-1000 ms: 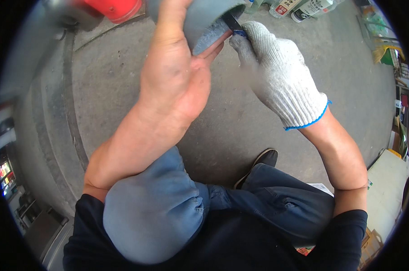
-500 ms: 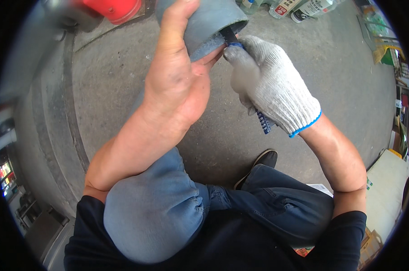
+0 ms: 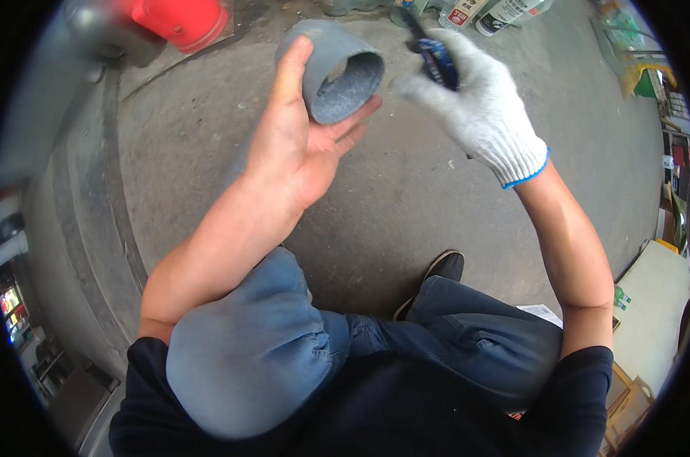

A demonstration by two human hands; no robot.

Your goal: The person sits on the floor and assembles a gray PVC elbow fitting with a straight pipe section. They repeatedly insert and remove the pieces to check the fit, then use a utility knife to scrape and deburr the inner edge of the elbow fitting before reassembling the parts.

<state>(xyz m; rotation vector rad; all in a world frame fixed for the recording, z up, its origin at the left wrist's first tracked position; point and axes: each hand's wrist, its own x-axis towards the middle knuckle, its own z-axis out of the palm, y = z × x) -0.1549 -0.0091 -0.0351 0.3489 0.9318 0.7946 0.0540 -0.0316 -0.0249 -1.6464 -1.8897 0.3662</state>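
A short grey plastic pipe piece [image 3: 326, 65] is tilted so that its open end faces right and toward me. My bare left hand [image 3: 295, 129] holds it, thumb on the near side and fingers underneath. My right hand [image 3: 474, 107], in a white knitted glove with a blue cuff edge, grips a tool with a blue-and-black handle [image 3: 438, 62]. The tool's narrow dark blade points up and to the left, apart from the pipe. Motion blurs the blade and part of the glove, so its exact kind cannot be made out.
A red bucket-like container [image 3: 185, 23] stands at the far left. Several bottles [image 3: 505, 15] line the far edge of the concrete floor [image 3: 390, 198]. A pale board [image 3: 653, 312] lies at the right, near a wooden crate [image 3: 630, 400]. My bent legs [image 3: 253, 343] are below my hands.
The tool has come out of the pipe's open end and now points up, as my right hand moved up and right. The pipe has shifted left and turned, showing more of its inside.
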